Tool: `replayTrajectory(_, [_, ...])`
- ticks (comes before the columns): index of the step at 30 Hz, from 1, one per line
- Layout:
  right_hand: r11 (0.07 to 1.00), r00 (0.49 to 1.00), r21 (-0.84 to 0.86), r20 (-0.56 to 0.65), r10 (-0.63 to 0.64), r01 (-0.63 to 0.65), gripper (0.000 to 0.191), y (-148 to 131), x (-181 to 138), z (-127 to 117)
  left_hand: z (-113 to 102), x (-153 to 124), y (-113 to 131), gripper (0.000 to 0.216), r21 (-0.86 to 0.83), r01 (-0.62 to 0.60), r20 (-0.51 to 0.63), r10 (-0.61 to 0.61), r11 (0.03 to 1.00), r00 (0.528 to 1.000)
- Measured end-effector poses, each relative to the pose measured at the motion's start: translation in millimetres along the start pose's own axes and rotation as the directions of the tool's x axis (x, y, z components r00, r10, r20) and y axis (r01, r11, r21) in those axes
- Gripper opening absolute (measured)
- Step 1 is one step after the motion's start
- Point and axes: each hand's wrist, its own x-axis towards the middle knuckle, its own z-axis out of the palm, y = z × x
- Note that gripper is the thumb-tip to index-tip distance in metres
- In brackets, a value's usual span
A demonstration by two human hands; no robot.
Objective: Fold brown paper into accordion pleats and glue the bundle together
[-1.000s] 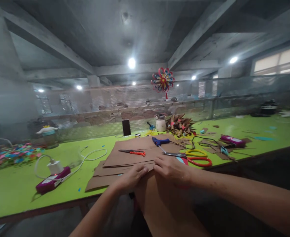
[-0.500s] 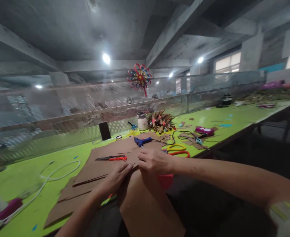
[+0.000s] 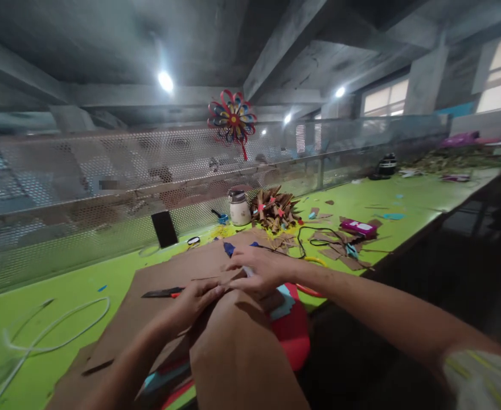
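My left hand [image 3: 193, 302] and my right hand [image 3: 257, 269] both rest on the top edge of a long brown cardboard sheet [image 3: 237, 353] that hangs toward me over the front of the green table [image 3: 54, 296]. Their fingers curl down and pinch the sheet against a stack of brown cardboard [image 3: 165, 279]. Small scissors with an orange handle [image 3: 163, 293] lie just left of my left hand. A blue glue gun [image 3: 230, 248] shows behind my right hand. Red and light blue paper [image 3: 291, 324] sticks out under my right wrist.
A perforated metal screen [image 3: 105, 188] runs along the back of the table, with a paper pinwheel [image 3: 232, 119] hung on it. A black phone [image 3: 164, 229], a white jar [image 3: 239, 208], a heap of brown paper cones [image 3: 276, 209], yellow and red scissors [image 3: 314, 262], a magenta box [image 3: 359, 227] and a white cable [image 3: 49, 330] lie around.
My view has swung right and down, so the table slid left. Both hands keep hold of the cardboard sheet; red and blue paper now shows under my right wrist.
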Motion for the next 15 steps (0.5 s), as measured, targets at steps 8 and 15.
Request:
replayTrajectory(8, [0.776,0.899,0.559,0.438,0.024,-0.293,0.037,46.0,32.4,37.6,1.5,9.1,-36.5,0.035,0.189,0.009,-0.182,0.026,0.982,0.983])
replayTrajectory(15, [0.785,0.917,0.56,0.398,0.024,-0.264,0.033,40.3,23.9,67.6,24.4,-4.4,-48.7,0.027,0.168,0.128,-0.301,-0.073,0.978,0.951])
